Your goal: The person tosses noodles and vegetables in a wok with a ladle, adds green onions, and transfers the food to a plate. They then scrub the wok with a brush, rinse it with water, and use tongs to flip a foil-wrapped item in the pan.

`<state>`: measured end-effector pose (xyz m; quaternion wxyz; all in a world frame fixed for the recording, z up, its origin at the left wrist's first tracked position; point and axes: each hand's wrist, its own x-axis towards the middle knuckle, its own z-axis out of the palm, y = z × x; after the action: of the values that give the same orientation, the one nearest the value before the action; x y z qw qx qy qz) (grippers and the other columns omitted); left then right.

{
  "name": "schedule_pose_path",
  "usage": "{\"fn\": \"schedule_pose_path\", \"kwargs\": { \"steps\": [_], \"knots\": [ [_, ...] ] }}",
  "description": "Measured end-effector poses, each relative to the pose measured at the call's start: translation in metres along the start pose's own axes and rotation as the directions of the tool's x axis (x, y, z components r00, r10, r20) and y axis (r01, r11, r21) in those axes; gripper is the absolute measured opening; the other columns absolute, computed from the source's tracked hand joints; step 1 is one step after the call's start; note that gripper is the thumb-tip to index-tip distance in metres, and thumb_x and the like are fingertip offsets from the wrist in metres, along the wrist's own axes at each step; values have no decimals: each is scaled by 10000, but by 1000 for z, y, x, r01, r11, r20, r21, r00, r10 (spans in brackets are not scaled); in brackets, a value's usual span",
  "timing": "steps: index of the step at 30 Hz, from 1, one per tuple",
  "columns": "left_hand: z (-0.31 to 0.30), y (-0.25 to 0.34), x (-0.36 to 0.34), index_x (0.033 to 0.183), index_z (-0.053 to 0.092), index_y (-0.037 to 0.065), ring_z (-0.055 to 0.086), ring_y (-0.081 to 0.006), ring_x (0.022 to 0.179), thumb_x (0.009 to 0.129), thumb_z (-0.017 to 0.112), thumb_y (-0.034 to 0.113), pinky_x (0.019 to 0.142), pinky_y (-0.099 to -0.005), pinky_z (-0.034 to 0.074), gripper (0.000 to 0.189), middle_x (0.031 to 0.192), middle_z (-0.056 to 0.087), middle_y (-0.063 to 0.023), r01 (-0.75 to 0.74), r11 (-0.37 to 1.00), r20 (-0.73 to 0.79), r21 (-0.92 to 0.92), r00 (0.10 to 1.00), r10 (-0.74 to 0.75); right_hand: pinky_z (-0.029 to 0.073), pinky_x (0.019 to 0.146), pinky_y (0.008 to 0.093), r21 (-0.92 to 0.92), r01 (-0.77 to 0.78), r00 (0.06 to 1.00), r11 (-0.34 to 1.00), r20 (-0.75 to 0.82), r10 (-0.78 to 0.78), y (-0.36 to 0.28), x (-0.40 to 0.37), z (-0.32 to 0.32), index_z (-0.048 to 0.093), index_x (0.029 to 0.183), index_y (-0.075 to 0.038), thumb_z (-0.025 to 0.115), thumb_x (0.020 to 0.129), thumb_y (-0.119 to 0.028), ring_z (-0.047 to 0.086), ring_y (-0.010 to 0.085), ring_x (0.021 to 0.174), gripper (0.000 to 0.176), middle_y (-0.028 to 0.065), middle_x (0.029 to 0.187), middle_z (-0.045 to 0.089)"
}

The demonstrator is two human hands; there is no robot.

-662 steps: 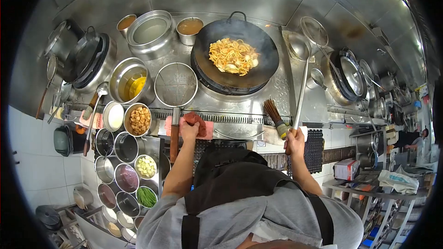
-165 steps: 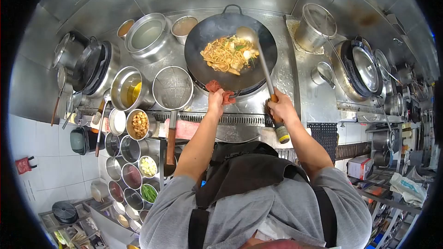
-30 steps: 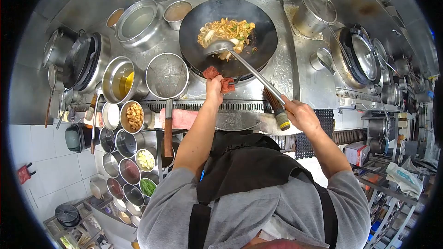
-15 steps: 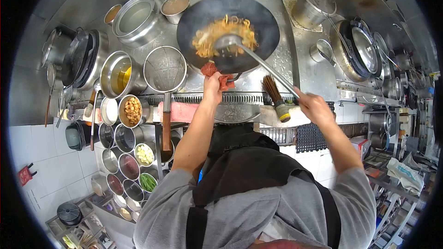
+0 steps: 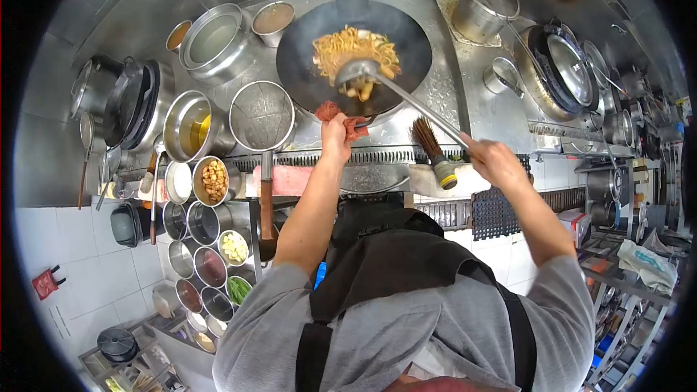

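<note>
seen from above the cook's head: a person in a grey top and dark apron stands at a steel worktop (image 5: 501, 112) with a burner set into it. the left hand (image 5: 335, 136) is closed tight around a red cloth (image 5: 328, 111), which is wrapped over the near rim of a big black wok (image 5: 301, 65). hand, cloth and rim all touch. the right hand (image 5: 495, 161) is closed around the near end of a long metal ladle (image 5: 406, 98). its handle runs up and to the left from the fist, and its bowl sits inside the wok, against a heap of yellow noodles (image 5: 356, 45) with pale chunks mixed in. the noodles lie across the middle and far side of the wok, and the near wall is bare and dark.

just left of the wok a round wire strainer (image 5: 261, 116) rests on the worktop, its wooden handle pointing back toward the person. left of that stands a steel pot (image 5: 168, 127) holding yellow oil. behind these are a wide pot of clear liquid (image 5: 232, 58) and a small pot of brown sauce (image 5: 274, 17). a bamboo brush (image 5: 433, 151) lies at the front edge, between the two hands. a cluster of small steel bowls (image 5: 205, 223), some with seasonings and chopped vegetables, sits low on the left near the left elbow.
</note>
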<state>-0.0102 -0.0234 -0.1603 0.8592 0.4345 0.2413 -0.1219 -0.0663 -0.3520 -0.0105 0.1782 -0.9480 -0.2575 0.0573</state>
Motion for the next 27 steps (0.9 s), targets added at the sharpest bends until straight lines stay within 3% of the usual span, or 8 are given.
{"fn": "schedule_pose_path", "kwargs": {
  "steps": [3, 5, 8, 11, 15, 17, 22, 27],
  "knots": [
    [-2, -29, -50, 1131, 458, 75, 625, -247, 699, 821, 402, 63, 608, -410, 531, 316, 960, 613, -138, -115, 993, -127, -36, 986, 109, 490, 647, 433, -34, -53, 998, 998, -43, 51, -8, 2, 21, 534, 1240, -86, 565, 744, -27, 607, 346, 696, 500, 193, 757, 596],
    [-14, -48, -91, 1223, 410, 142, 615, -222, 628, 745, 400, 5, 501, -428, 542, 497, 827, 618, -141, 24, 999, -219, -30, 975, -30, 500, 638, 418, -25, -82, 996, 996, 37, 83, -22, -22, 1, 522, 1264, -99, 582, 730, -27, 615, 332, 688, 543, 177, 775, 612],
    [13, -19, -108, 1068, 485, 53, 617, -243, 589, 783, 418, 21, 476, -400, 525, 295, 778, 618, -154, -77, 978, -274, -194, 962, 21, 502, 637, 398, 119, -85, 985, 989, 157, 66, -22, -52, -30, 556, 1237, -87, 609, 693, -4, 614, 323, 662, 553, 159, 734, 612],
    [35, 28, -74, 814, 531, -11, 611, -250, 551, 820, 441, 64, 476, -351, 507, 117, 708, 605, -138, -34, 979, -127, -202, 992, 9, 479, 618, 387, 119, -84, 991, 989, 110, 71, -22, -45, -38, 553, 1231, -53, 612, 667, 27, 594, 329, 644, 572, 148, 695, 584],
    [6, 3, -4, 819, 538, -4, 607, -236, 544, 810, 439, 58, 457, -348, 498, 117, 703, 607, -135, -17, 999, -59, -41, 998, 14, 466, 630, 426, 21, -38, 998, 999, 59, 37, 5, 5, 5, 509, 1270, -78, 579, 709, 0, 593, 348, 676, 570, 181, 742, 595],
    [0, -18, 8, 914, 538, 13, 595, -214, 522, 780, 427, 27, 415, -360, 483, 174, 711, 614, -143, -169, 978, -150, -126, 977, 149, 471, 634, 430, -9, -41, 999, 999, 20, 41, 1, 26, 31, 496, 1279, -78, 573, 725, -19, 594, 352, 682, 562, 185, 749, 594],
    [6, -45, -94, 1129, 454, 107, 576, -237, 633, 762, 398, 14, 504, -427, 523, 383, 846, 597, -173, 12, 999, -291, -39, 956, -23, 489, 612, 436, -11, -68, 997, 998, 36, 68, -23, -14, 2, 511, 1274, -110, 592, 738, -45, 598, 351, 656, 546, 173, 746, 584],
    [25, 5, -34, 983, 465, 19, 606, -257, 641, 787, 416, 54, 432, -364, 489, 205, 846, 612, -221, -101, 973, -156, -206, 985, 69, 494, 618, 417, 11, -91, 987, 996, 136, 88, -31, -41, -40, 546, 1239, -80, 593, 690, 4, 608, 336, 665, 558, 157, 758, 597]
  ]
}}
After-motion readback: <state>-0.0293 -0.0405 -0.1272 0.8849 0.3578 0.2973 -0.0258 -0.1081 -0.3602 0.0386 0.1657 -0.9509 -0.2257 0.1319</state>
